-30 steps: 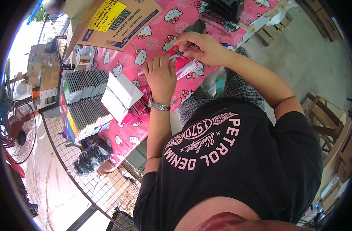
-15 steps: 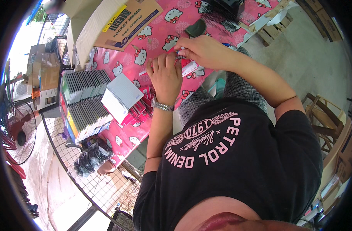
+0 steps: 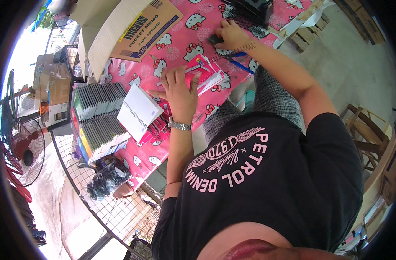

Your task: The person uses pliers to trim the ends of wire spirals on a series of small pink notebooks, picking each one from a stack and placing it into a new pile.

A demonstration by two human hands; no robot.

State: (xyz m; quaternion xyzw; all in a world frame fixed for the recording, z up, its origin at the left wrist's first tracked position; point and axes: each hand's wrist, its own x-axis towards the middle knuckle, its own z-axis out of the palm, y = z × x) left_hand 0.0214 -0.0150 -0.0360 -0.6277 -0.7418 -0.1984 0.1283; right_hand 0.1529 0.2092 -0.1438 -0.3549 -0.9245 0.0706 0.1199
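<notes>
My left hand [image 3: 180,89] lies with its fingers spread at the left end of a small stack of pink-covered notebook sheets [image 3: 213,78]. A thin pale strip crosses the top cover. Beyond it, my right hand [image 3: 233,35] closes around a dark green curved piece [image 3: 215,40], which the fingers partly cover. A dark wire coil [image 3: 245,47] runs under my right wrist toward the pink stack. Beside the coil lies a tool with blue handles [image 3: 240,64], partly behind my forearm. An open spiral notebook [image 3: 139,110] rests on several pink-covered ones [image 3: 159,125] left of my left wrist.
Rows of stacked spiral notebooks [image 3: 100,102] fill the table's left side. A cardboard box [image 3: 148,32] stands at the far left. More black coils [image 3: 239,21] lie near a black machine [image 3: 258,11]. The table has a pink patterned cover [image 3: 139,67].
My right hand has left the pink stack and moved away to the dark green piece. The left hand's fingers have spread. The stack, coil and blue-handled tool are now more exposed.
</notes>
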